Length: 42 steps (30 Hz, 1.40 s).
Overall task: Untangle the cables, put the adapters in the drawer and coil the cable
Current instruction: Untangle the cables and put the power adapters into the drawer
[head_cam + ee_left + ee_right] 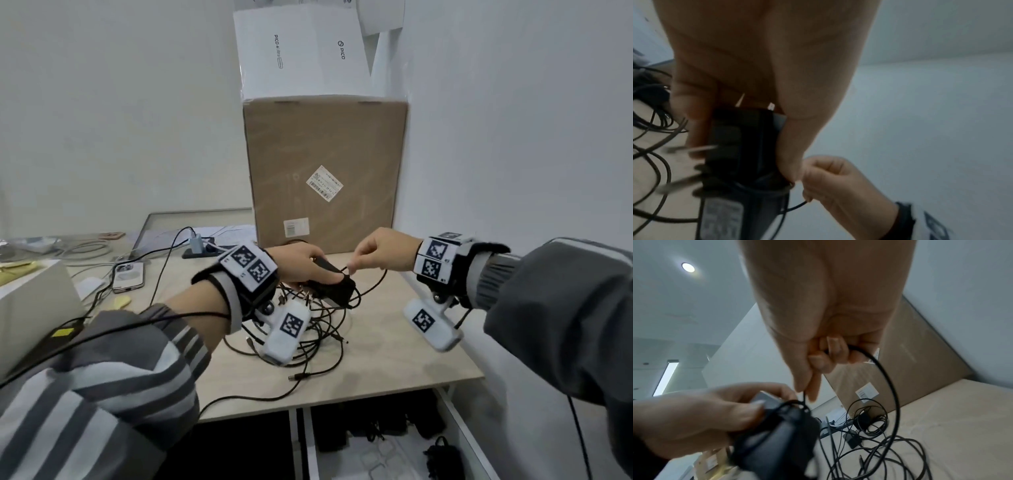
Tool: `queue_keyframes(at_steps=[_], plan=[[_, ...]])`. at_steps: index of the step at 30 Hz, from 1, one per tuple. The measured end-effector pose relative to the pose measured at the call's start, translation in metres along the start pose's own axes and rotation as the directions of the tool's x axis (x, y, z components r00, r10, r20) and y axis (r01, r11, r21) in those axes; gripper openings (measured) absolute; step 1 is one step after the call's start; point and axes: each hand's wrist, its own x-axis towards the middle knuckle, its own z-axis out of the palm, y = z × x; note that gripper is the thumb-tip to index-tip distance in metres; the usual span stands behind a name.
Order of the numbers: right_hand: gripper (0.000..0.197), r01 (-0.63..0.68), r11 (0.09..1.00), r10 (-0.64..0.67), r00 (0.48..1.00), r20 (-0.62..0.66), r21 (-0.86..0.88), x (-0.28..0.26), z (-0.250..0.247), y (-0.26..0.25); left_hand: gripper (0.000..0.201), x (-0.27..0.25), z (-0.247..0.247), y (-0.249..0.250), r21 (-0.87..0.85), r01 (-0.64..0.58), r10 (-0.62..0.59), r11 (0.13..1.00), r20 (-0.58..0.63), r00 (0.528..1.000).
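The worktop (394,356) was a pale, matte wood-look board set into a white corner. On it lay a loose tangle of cables (318,339), thin, round and black, their loops crossing one another; how many separate cables made it up could not be told. One barrel plug (297,378) lay at the near edge of the tangle.

The left hand (301,265) was closed round black adapters (334,286), smooth rectangular plastic blocks with flat metal prongs, held just above the tangle. In the left wrist view the thumb and fingers clamped the sides of the adapters (740,146), which looked like at least two blocks stacked; the exact count was unclear. One bore a grey printed label.

The right hand (380,251) was curled, its thumb and fingertips pinching a thin black cable (373,286) right at the end of the adapters. In the right wrist view that cable (890,386) ran through the closed fingers (830,353) and swept in a wide arc down to the tangle.

Behind the hands stood one plain brown cardboard box (325,171) with two stickers, and one glossy white box (301,51) on top of it. Below the worktop edge a white drawer (376,442) stood open with dark objects inside it.
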Motion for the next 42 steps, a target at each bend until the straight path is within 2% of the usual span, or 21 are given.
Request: queue_keyframes(at_steps=[3,5,6,8,10,13,16,19,20,22,24,25,26,27,29,31,33,36,42], plan=[[0.020,-0.017,1.000,0.017,0.996,-0.090,0.011,0.002,0.015,-0.010,0.047,0.013,0.015,-0.001,0.202,0.104,-0.057,0.974,-0.227,0.972],[0.022,-0.003,1.000,0.005,0.992,-0.123,0.018,0.003,0.026,-0.013,0.050,0.017,0.023,-0.003,0.194,0.138,-0.069,0.971,-0.327,0.943],[0.022,0.004,1.000,-0.001,0.989,-0.145,0.020,0.003,0.028,-0.012,0.051,0.017,0.025,-0.004,0.130,0.128,-0.078,0.983,-0.337,0.938],[0.022,0.017,0.999,-0.009,0.978,-0.206,0.035,0.002,0.025,-0.008,0.046,0.015,0.024,-0.007,-0.109,0.080,-0.108,0.991,-0.288,0.952],[0.022,0.022,0.999,-0.014,0.968,-0.250,0.030,0.002,0.018,-0.004,0.039,0.007,0.020,-0.010,-0.317,0.061,-0.124,0.947,-0.181,0.976],[0.022,-0.003,1.000,0.002,0.966,-0.259,-0.002,0.001,0.011,-0.001,0.031,-0.006,0.011,-0.011,-0.528,0.080,-0.066,0.846,0.046,0.997],[0.022,0.013,1.000,-0.019,0.968,-0.251,-0.028,-0.001,0.009,-0.001,0.028,-0.017,0.006,-0.010,-0.647,0.119,-0.041,0.753,0.135,0.990],[0.021,-0.014,1.000,0.008,0.973,-0.230,-0.025,-0.001,0.016,0.008,0.030,-0.017,0.006,-0.010,-0.696,0.035,-0.029,0.718,0.020,0.999],[0.020,-0.034,0.999,0.028,0.975,-0.218,-0.025,-0.002,0.020,0.013,0.029,-0.016,0.005,-0.010,-0.737,-0.017,-0.028,0.675,-0.048,0.998],[0.020,-0.065,0.998,0.065,0.977,-0.204,0.005,-0.004,0.027,0.023,0.027,-0.011,0.000,-0.010,-0.845,-0.103,-0.063,0.525,-0.160,0.985],[0.019,-0.072,0.995,0.083,0.979,-0.184,0.065,-0.008,0.034,0.028,0.026,-0.009,-0.008,-0.008,-0.905,-0.145,-0.081,0.400,-0.193,0.978],[0.019,-0.068,0.995,0.080,0.982,-0.170,0.075,-0.009,0.037,0.028,0.027,-0.008,-0.011,-0.006,-0.917,-0.135,-0.067,0.376,-0.173,0.983],[0.019,-0.062,0.996,0.072,0.985,-0.157,0.066,-0.010,0.039,0.027,0.028,-0.009,-0.011,-0.004,-0.916,-0.110,-0.038,0.385,-0.135,0.990],[0.019,-0.060,0.997,0.066,0.986,-0.152,0.045,-0.010,0.039,0.025,0.030,-0.011,-0.010,-0.003,-0.899,-0.080,-0.003,0.430,-0.090,0.996],[0.023,-0.061,0.998,0.061,0.981,-0.182,0.004,-0.007,0.033,0.023,0.032,-0.015,-0.004,0.001,-0.798,-0.026,0.055,0.601,0.009,0.998],[0.022,-0.054,0.998,0.050,0.978,-0.201,-0.013,-0.004,0.023,0.021,0.028,-0.019,0.004,0.002,-0.622,-0.003,0.081,0.783,0.098,0.992],[0.016,-0.036,0.999,0.030,0.983,-0.182,-0.033,-0.002,0.015,0.016,0.028,-0.018,0.012,0.000,-0.473,0.017,0.057,0.881,0.142,0.988],[0.015,-0.043,0.996,0.028,0.984,-0.175,-0.081,0.000,0.011,0.008,0.031,-0.012,0.022,0.000,-0.422,0.080,-0.019,0.903,0.145,0.989],[0.015,-0.074,0.995,0.057,0.971,-0.234,-0.066,-0.002,0.011,0.009,0.026,-0.008,0.034,0.004,-0.404,0.119,-0.063,0.907,0.150,0.987]])
